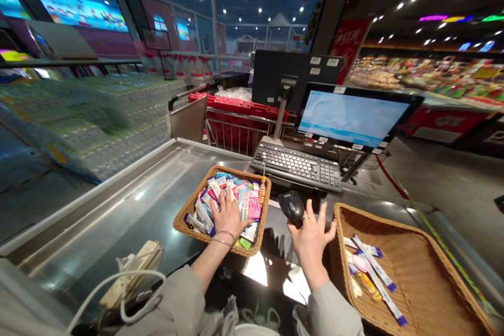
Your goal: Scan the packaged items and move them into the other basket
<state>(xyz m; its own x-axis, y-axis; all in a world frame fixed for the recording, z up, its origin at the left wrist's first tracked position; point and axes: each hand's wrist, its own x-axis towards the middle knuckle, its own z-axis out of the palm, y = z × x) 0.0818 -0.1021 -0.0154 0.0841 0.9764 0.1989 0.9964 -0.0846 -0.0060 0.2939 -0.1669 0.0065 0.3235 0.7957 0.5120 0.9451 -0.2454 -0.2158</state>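
Note:
Over a small wicker basket (265,205) packed with small packets, my left hand (228,216) lies palm down with fingers spread. Its fingertips rest on or just above the packets (249,203); contact is hard to tell. My right hand (311,239) is raised with its fingers apart, beside a black handheld barcode scanner (291,206). The thumb is near the scanner's handle, which is partly hidden, and no grip on it shows. To the right of that hand stands a larger wicker basket (425,257) holding several thin white-and-blue stick packets (376,268) and an orange packet (368,286).
A black keyboard (297,164) and a lit monitor (352,115) stand behind the scanner, with a second screen (295,76) facing away. A power strip (132,273) with a white cable lies on the metal counter (145,194). Beyond is a shopping cart (236,134).

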